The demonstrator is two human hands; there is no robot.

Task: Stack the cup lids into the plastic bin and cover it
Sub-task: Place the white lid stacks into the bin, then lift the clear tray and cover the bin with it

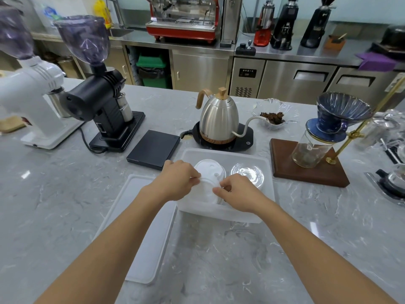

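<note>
Cup lids: white stack [210,170] in plastic bin [228,212], left half; clear stack [247,173] beside it, right. Left hand [178,181] and right hand [237,194] fingers pinch one white lid [207,190] over bin's near edge. Bin cover [142,227] flat on desk [65,205], left of bin.

We stand at a grey marbled counter [65,216] that fills the foreground. Beyond it runs a long stainless steel worktop [285,52] with steel cabinet doors [199,71] and under-counter refrigeration units [300,84] beneath. On that worktop we see a red espresso machine [183,18] and, to its right, a row of three grinders [291,23]. A green bin [151,70] sits in an open bay below, left of the cabinet doors. The back wall [361,8] looks pale and plain. Light is even and soft, leaving small glints on our counter.
</note>
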